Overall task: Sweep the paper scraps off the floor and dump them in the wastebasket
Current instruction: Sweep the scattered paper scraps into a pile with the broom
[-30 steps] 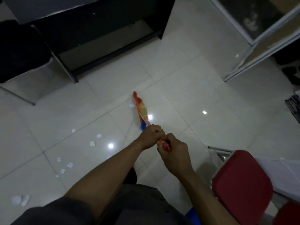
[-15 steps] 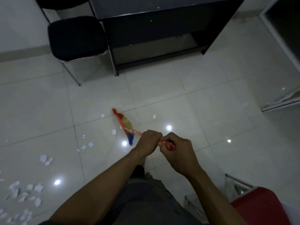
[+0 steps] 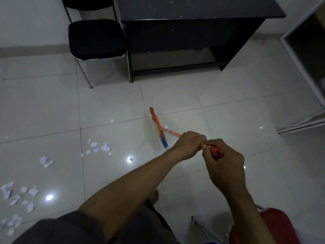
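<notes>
A glossy floor [image 3: 228,95] of pale tiles spreads under everything. Well beyond the fingers stands a black wooden desk [image 3: 193,37], with a black padded chair [image 3: 95,38] on metal legs just left of it. A red cushioned chair [image 3: 274,226] sits behind and right of the right hand [image 3: 223,161]. That hand touches the left hand [image 3: 187,145]. Both sets of fingers curl tight round the orange-red handle of a broom [image 3: 171,132], the right on its red end and the left just ahead. The blurred red, yellow and blue bristles are down at the floor just beyond the left fingers. Torn white paper scraps [image 3: 98,147] lie scattered well left of the fingers.
</notes>
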